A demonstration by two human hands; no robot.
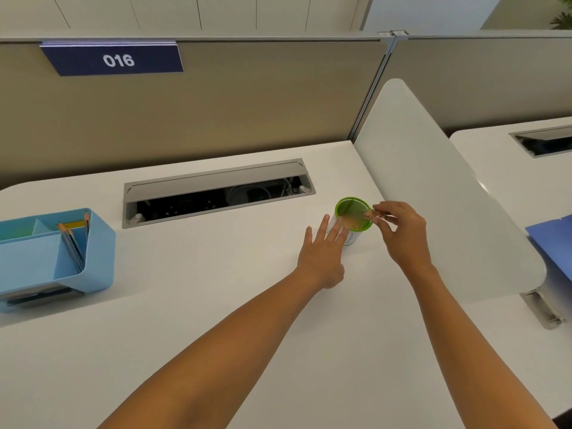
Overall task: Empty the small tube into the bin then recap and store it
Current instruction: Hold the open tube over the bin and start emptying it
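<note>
While the right hand [402, 233] pinches a small tube [376, 214] over the rim of the green-lined bin [353, 216], the left hand [322, 252] rests open beside it, fingers [335, 229] spread against the bin's wall. Blurred and tiny, the tube is probably light and slippery, best held mid-body. Around them lie the white surface [216, 289], a blue organiser [55, 252], and a cubicle partition [216, 103].

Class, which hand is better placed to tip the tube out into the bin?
Right: the right hand already pinches the small tube at the green bin rim. The left hand is open, fingers beside the bin.
</note>
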